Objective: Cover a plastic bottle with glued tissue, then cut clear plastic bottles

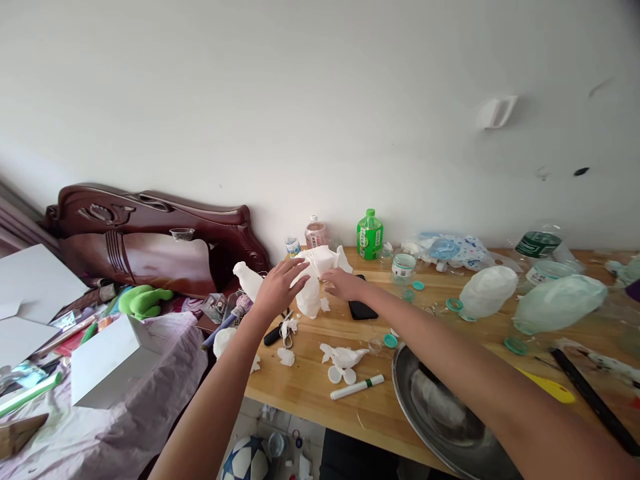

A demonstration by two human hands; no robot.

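Note:
My left hand [280, 288], fingers spread, lies over a white paper-covered form [309, 297], touching or just above it. A white bottle-shaped piece [247, 280] extends out to the left behind this hand. From the right, my right hand [345, 285] reaches toward the same form with loosely bent fingers held apart. Just beyond its fingertips is a stack of white tissues [324, 257]. A dark phone [362, 305] lies partly under my right wrist. Scissors with black handles [273, 335] and torn tissue scraps [287, 357] are below my left hand.
A metal basin [400, 387] stands at the table's front edge, beside a white marker [357, 387]. Along the wall are a green bottle [370, 235] and a pink-labelled bottle [315, 233]. Paper-covered bottles [489, 292] lie right. A cluttered bed [165, 360] adjoins on the left.

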